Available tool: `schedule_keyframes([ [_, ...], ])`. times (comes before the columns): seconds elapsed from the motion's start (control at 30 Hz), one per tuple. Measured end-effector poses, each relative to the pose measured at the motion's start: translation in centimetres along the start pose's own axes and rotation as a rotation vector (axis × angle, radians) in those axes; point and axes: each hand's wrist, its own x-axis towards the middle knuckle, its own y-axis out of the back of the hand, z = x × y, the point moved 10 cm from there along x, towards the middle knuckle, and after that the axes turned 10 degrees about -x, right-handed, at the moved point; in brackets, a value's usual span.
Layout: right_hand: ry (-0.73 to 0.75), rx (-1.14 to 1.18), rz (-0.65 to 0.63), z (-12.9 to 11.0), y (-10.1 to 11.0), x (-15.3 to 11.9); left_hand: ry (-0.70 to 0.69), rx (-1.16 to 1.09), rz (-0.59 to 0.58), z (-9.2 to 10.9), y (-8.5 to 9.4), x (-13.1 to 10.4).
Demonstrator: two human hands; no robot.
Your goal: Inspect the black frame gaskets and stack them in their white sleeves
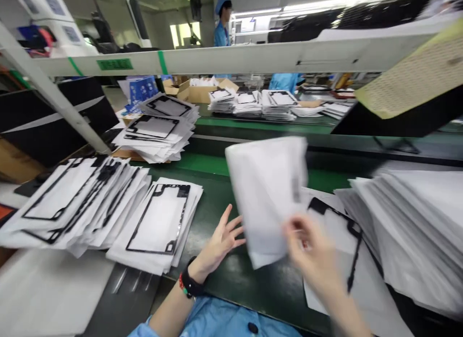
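Observation:
Blurred by motion, my right hand (pixel 313 247) pinches the lower right edge of a white sheet (pixel 265 192), which is raised over the dark green bench. Whether it is one sheet or several cannot be made out. My left hand (pixel 224 235) has its fingers spread just left of the sheet and holds nothing. Under and beside my right forearm lies a sheet with a black frame-shaped part (pixel 334 214) on it. To the left of my left hand, a small stack of white sheets (pixel 150 262) bears another black frame (pixel 159 218) on top.
Far left is a larger pile of sheets with black frames (pixel 68 192), and behind it another pile (pixel 152 129). A tall stack of white sheets (pixel 427 231) stands at right. A pale rail (pixel 231 59) crosses above the bench. Beyond it are stacks, cardboard boxes (pixel 202 93) and people in blue.

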Motion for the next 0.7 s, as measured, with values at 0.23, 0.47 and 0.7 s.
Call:
schedule_keyframes([
  [0.23, 0.262, 0.186, -0.108, -3.0, -2.3, -2.2, 0.091, -0.054, 0.255, 0.1, 3.9, -0.9],
  [0.47, 0.600, -0.067, -0.075, -2.2, -1.1, -3.3, 0.223, -0.023, 0.233, 1.4, 5.7, -2.0],
  [0.7, 0.464, -0.024, 0.149, 0.2, 3.9, -1.8, 0.018, 0.341, 0.318, 8.2, 12.2, -1.7],
])
